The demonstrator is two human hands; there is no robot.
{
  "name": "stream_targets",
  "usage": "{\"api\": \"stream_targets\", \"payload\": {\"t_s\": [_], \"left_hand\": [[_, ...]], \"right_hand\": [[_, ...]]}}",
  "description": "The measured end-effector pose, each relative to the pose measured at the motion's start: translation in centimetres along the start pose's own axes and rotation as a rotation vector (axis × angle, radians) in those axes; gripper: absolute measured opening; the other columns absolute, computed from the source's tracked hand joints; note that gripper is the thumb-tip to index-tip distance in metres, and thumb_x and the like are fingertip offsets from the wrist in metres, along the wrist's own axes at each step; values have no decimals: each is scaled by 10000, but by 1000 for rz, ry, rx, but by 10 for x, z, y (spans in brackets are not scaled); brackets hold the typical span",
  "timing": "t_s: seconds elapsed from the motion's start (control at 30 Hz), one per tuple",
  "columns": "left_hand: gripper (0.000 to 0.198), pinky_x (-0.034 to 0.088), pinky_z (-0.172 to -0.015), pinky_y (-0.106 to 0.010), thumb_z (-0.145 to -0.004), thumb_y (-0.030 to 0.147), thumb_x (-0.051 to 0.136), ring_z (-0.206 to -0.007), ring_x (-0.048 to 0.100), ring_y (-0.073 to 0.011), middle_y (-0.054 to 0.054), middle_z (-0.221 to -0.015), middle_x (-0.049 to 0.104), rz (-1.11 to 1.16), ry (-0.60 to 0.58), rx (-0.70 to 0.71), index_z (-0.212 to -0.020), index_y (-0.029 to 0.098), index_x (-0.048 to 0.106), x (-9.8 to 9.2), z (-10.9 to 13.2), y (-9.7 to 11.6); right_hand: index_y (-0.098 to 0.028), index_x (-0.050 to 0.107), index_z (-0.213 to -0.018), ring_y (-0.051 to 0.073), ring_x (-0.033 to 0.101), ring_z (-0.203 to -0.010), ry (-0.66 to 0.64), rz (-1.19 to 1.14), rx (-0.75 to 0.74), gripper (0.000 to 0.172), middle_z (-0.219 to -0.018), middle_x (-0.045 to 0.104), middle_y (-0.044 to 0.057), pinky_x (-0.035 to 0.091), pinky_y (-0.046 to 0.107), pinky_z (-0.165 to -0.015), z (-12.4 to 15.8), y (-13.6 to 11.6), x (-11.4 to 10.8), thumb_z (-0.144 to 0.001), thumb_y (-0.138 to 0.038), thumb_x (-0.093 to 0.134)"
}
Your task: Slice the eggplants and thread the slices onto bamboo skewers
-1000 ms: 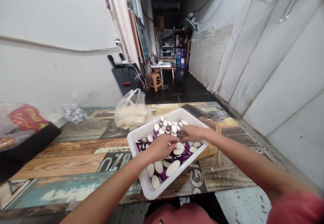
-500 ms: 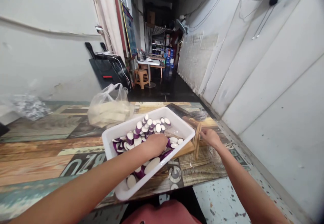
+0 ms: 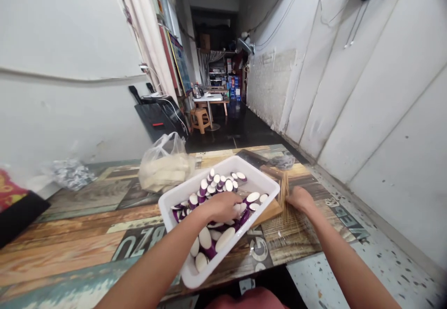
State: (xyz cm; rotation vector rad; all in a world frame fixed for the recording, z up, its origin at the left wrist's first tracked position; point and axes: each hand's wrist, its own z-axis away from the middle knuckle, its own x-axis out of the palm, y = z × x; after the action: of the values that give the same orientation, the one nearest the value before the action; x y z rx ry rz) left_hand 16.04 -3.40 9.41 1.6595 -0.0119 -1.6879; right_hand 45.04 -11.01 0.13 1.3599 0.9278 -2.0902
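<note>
A white plastic tub [image 3: 195, 278] holds many cut eggplant pieces [image 3: 225, 240] with purple skin and white flesh. My left hand [image 3: 225, 206] reaches inside it, its fingers closed on an eggplant piece [image 3: 239, 207] at the right part of the pile; the fingertips are partly hidden. To the right of the tub lies a loose bundle of thin bamboo skewers [image 3: 284, 195]. At the bundle's right edge, my right hand [image 3: 301, 199] is closed with its fingertips pinched on a skewer, which is hard to make out.
A clear plastic bag of pale pieces [image 3: 165, 169] stands behind the tub on the wood-patterned table [image 3: 139, 216]. A wooden board [image 3: 268, 213] lies partly under the tub. Crumpled grey plastic [image 3: 282, 161] sits beyond the skewers, and a silvery heap [image 3: 73, 174] at far left.
The camera view has shifted, so the table appears further right and lower. My left hand has shifted over the eggplant pieces, and my right hand has slid slightly along the skewers.
</note>
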Motion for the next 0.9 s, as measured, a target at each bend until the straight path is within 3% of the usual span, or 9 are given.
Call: {"api": "stream_targets", "payload": {"t_s": [0.13, 0.23, 0.3, 0.4, 0.53, 0.63, 0.7, 0.8, 0.9], "left_hand": [[418, 366, -467, -220, -735, 285, 457, -503, 576, -153, -7, -655, 637, 347, 21, -67, -1130, 238, 585, -5, 4, -7], [491, 383, -465, -230, -724, 293, 485, -464, 558, -132, -21, -774, 659, 495, 88, -89, -1208, 225, 533, -6, 4, -9], [454, 409, -513, -242, -708, 293, 517, -482, 550, -123, -34, -872, 660, 514, 167, -59, -1152, 216, 574, -7, 4, -9], [437, 405, -531, -238, -699, 297, 560, -523, 543, -132, -16, -751, 658, 592, 213, -53, -1126, 206, 563, -8, 1, -7], [388, 337, -457, -192, -672, 314, 634, -507, 508, -105, -20, -688, 646, 816, 304, -157, -1015, 168, 522, -10, -3, -9], [279, 340, -472, -174, -683, 326, 652, -526, 497, -74, -43, -753, 642, 998, 371, -147, -849, 147, 517, -12, -5, -13], [251, 356, -489, -165, -705, 322, 648, -549, 501, -61, -49, -779, 630, 1123, 341, -120, -827, 135, 535, -15, -6, -15], [238, 388, -508, -152, -729, 291, 641, -579, 518, -53, -40, -780, 609, 1269, 262, -115, -888, 125, 579, -18, -5, -16], [283, 462, -610, -184, -739, 251, 641, -680, 581, -86, -44, -804, 617, 1348, 239, -132, -994, 147, 577, -20, -4, -15]], "right_hand": [[-114, 606, -789, 118, 603, -569, 5, -180, 25, 205, -684, 637, 20, 491, 255, -550, 7, 5, -3, -859, -284, 516], [-159, 553, -632, 145, 587, -473, 129, -333, -13, 186, -486, 588, 13, 451, 239, -488, 27, 6, -7, -796, -224, 494], [-181, 530, -662, 147, 591, -512, 239, -437, -71, 122, -520, 595, 12, 447, 227, -505, 48, 2, -9, -764, -195, 464], [-195, 534, -811, 127, 544, -470, 326, -587, -171, 144, -570, 578, -8, 414, 208, -434, 89, -14, -6, -787, -229, 396], [-204, 541, -1083, 106, 472, -402, 233, -934, -529, 287, -533, 513, -46, 366, 196, -367, 138, -46, 6, -826, -301, 454], [-218, 551, -1187, 128, 538, -440, 226, -866, -689, 358, -555, 588, -18, 438, 219, -424, 158, -61, 15, -851, -304, 461], [-226, 602, -1145, 164, 633, -590, 271, -804, -746, 328, -731, 692, 32, 507, 256, -557, 162, -66, 18, -855, -284, 461], [-232, 623, -1129, 202, 661, -856, 294, -796, -788, 315, -1001, 697, 54, 513, 299, -767, 161, -70, 20, -858, -254, 465], [-223, 622, -1136, 210, 644, -934, 287, -812, -791, 318, -1046, 684, 53, 499, 312, -829, 159, -73, 20, -861, -236, 463]]}}
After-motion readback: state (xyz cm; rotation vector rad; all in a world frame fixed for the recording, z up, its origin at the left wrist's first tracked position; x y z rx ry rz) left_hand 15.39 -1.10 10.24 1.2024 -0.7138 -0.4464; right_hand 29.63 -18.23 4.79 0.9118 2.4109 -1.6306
